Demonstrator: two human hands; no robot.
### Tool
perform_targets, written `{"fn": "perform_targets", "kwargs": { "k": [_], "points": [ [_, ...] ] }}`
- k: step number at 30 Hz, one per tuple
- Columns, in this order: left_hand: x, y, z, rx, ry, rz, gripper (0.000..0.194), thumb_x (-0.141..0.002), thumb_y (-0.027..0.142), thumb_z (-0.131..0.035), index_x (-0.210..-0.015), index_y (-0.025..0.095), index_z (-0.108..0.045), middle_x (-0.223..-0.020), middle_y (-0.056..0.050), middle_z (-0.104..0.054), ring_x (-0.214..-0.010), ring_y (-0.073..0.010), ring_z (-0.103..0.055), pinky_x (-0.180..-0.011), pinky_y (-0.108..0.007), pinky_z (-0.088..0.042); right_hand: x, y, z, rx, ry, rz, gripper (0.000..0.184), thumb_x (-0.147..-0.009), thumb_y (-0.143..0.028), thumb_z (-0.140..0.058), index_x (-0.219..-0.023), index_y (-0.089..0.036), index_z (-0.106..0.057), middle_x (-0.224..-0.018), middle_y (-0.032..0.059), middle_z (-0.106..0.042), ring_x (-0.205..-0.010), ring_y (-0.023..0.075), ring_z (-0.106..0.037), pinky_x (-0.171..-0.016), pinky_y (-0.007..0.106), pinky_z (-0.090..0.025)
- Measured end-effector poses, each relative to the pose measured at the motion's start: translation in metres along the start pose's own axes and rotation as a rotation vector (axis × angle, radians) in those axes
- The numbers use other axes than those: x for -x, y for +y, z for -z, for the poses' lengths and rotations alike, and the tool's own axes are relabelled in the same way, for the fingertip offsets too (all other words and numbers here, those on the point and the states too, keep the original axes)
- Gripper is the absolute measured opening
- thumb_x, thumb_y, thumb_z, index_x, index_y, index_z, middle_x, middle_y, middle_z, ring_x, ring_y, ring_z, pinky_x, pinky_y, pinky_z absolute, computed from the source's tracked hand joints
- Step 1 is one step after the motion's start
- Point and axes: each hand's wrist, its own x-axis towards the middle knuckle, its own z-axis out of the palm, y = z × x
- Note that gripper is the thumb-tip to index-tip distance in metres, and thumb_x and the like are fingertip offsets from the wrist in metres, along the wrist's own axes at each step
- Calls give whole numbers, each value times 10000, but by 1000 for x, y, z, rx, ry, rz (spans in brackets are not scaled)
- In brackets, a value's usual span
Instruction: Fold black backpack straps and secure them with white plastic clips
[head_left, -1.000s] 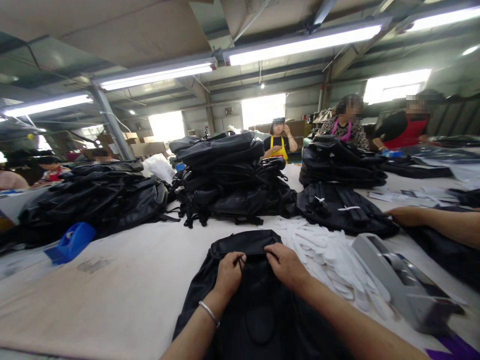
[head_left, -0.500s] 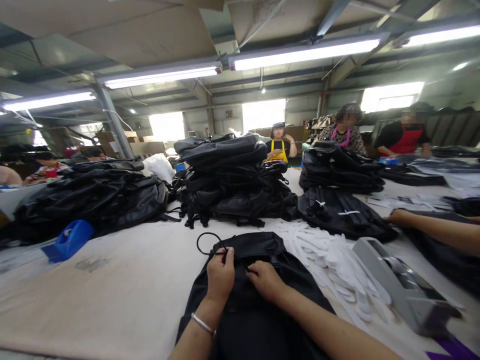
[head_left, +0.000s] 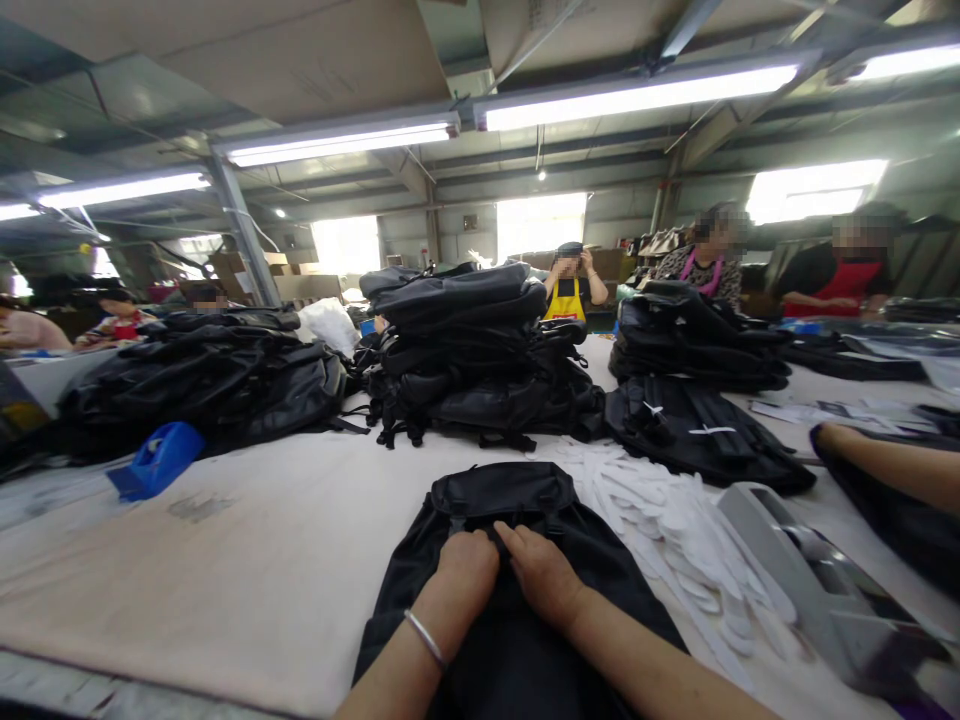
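Observation:
A black backpack (head_left: 517,650) lies on the table in front of me, its top flap (head_left: 510,490) pointing away from me. Just below that flap, my left hand (head_left: 469,562) is closed, knuckles up, with a bracelet (head_left: 425,637) on the wrist. Close beside it, my right hand (head_left: 536,572) pinches dark material at the bag's upper front. The fingertips of both hands nearly meet. Whether they grip cord or fabric there is hidden.
Stacked black bags (head_left: 457,370) stand behind, with another pile (head_left: 217,390) to the left. A blue tape dispenser (head_left: 161,460), white strips (head_left: 682,540) and a grey tape dispenser (head_left: 817,590) lie around. A co-worker's arm (head_left: 892,465) reaches in at right.
My left hand has come down and right, beside my right hand. The black cord loop that stuck out of it is no longer visible. The view has shifted slightly.

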Motion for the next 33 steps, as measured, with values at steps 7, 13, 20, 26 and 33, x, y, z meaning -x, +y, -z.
{"fn": "perform_targets", "kwargs": {
  "k": [7, 13, 20, 26, 33],
  "points": [
    [9, -10, 6, 21, 3, -79, 286, -828, 114, -415, -878, 158, -693, -900, -166, -687, -879, -284, -663, -789, -414, -519, -4, -9, 9, 216, -47, -86, 337, -866, -97, -470, -1132, -196, -652, -1009, 135, -610, -891, 246, -573, -790, 349, -455],
    [10, -10, 4, 71, 55, -59, 242, -834, 182, -443, -858, 160, -683, -876, -165, -680, -854, -297, -658, -759, -416, -515, -8, -13, 13, 228, -119, -76, 235, -859, -103, -471, -944, -154, -684, -961, 153, -623, -898, 267, -563, -774, 381, -435],
    [-3, -11, 0, 213, 212, 81, 240, -870, 181, -412, -961, 186, -634, -996, -113, -637, -919, -213, -618, -838, -321, -480, -8, -4, 12, 112, -204, 25, 254, -898, -182, -430, -1025, -142, -647, -977, 116, -663, -853, 234, -618, -735, 322, -443],
    [-15, -17, -17, 347, 115, -110, 374, -820, 77, -398, -1056, 204, -659, -1017, -103, -632, -921, -182, -602, -860, -271, -463, -8, -1, 11, 29, -203, 54, 283, -919, -251, -445, -1116, -155, -624, -1071, 101, -676, -969, 234, -626, -834, 301, -443],
    [-21, -18, -28, 267, 60, -93, 289, -825, 136, -420, -938, 197, -679, -967, -87, -638, -888, -202, -602, -850, -309, -473, -2, 3, 7, 16, -155, -28, 206, -897, -238, -483, -1020, -167, -632, -978, 81, -678, -925, 230, -635, -815, 302, -451]
  ]
}}
